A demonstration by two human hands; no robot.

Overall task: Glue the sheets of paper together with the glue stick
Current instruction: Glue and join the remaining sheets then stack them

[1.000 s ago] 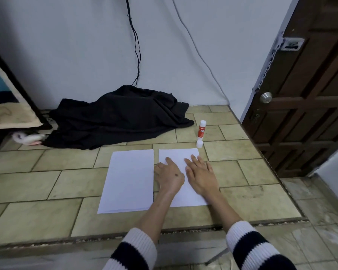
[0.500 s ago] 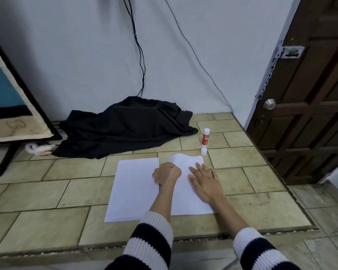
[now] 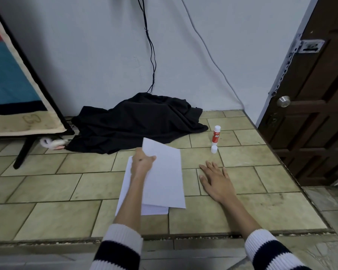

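The left hand [image 3: 141, 164] pinches the far corner of a white rectangular paper sheet [image 3: 164, 178] between thumb and fingers, holding it over a second white sheet [image 3: 125, 184] that lies on the beige tiled floor [image 3: 47, 188]. The right hand [image 3: 217, 182] rests flat on the tiles, fingers spread — gripping nothing. The red-and-white glue stick [image 3: 216, 135] stands upright beyond it, its small white cap [image 3: 213, 149] on the floor just beside.

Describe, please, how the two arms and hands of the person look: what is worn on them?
Both hands, the left hand and the right hand, are bare, without gloves; no rings or watch can be seen. The forearms are uncovered. Each arm wears a knitted sweater sleeve pushed up, with wide dark navy and white stripes.
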